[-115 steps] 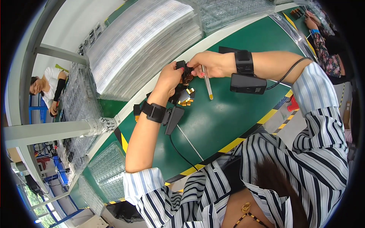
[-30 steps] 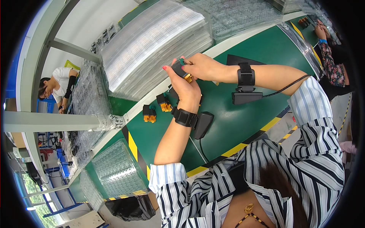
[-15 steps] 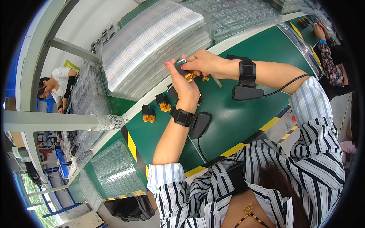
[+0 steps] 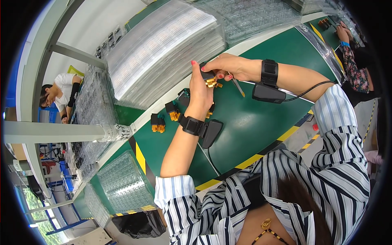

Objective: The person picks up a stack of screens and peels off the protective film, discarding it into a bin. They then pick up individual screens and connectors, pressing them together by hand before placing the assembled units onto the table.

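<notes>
My left hand [image 4: 199, 89] is closed around a small black component with orange-gold tabs [image 4: 210, 82], held above the green table. My right hand [image 4: 233, 67] meets it from the other side, its thumb and fingers at the component's upper part. A slim metallic tool [image 4: 237, 87] sticks out below the fingers of my right hand, pointing down toward the table. Similar black components with orange tabs lie left of my left wrist, one [image 4: 157, 123] farthest out and another [image 4: 172, 111] beside it. More of them are partly hidden behind my left hand and wrist.
A tall stack of clear plastic trays [image 4: 163, 53] stands behind my hands, with more trays [image 4: 261, 20] to its right. Other clear trays [image 4: 124, 179] lie at the lower left. A grey post [image 4: 61, 131] crosses the left side. Co-workers sit at far left and upper right.
Both hands have shifted slightly to the right with the component, which is now turned so its orange tabs show more. More of the slim tool shows below my right hand.
</notes>
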Motion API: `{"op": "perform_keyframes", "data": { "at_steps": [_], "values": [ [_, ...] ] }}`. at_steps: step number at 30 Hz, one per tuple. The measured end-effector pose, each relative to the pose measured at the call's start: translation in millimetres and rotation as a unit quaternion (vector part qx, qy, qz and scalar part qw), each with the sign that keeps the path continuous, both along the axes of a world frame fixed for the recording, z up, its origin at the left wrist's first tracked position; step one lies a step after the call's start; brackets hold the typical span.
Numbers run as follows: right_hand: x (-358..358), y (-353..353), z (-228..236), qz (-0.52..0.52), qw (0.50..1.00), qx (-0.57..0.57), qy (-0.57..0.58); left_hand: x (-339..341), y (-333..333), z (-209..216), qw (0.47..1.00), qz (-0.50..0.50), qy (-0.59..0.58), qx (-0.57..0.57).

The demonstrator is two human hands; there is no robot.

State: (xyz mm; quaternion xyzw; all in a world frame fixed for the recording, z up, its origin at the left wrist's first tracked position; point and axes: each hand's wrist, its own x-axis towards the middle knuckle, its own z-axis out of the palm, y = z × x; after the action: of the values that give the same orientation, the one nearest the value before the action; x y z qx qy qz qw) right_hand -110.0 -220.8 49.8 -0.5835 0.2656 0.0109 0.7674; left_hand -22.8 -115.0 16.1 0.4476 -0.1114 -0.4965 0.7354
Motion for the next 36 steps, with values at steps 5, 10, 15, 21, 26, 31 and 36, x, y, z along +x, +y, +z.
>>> {"op": "perform_keyframes", "data": {
  "at_steps": [5,10,15,21,26,31,36],
  "values": [
    [-3,1,-4,-0.013,1.000,0.010,-0.002,1,-2,-2,0.999,-0.023,0.011,0.026],
    [-9,-24,-9,-0.021,1.000,-0.001,0.011,19,-3,-8,0.976,0.129,-0.164,0.063],
    [-13,-45,-18,0.005,0.991,-0.104,0.083,44,8,-5,0.661,-0.136,-0.726,0.133],
    [-6,-41,-22,0.022,0.979,-0.167,0.117,34,7,-5,0.515,-0.168,-0.839,0.057],
    [-2,-37,-26,0.025,0.969,-0.213,0.121,36,8,2,0.539,-0.205,-0.811,0.095],
    [1,-33,-37,0.039,0.969,-0.228,0.091,40,18,15,0.557,-0.156,-0.808,0.114],
    [7,-31,-39,0.051,0.968,-0.231,0.085,39,26,26,0.556,-0.024,-0.826,0.093]
  ]
}}
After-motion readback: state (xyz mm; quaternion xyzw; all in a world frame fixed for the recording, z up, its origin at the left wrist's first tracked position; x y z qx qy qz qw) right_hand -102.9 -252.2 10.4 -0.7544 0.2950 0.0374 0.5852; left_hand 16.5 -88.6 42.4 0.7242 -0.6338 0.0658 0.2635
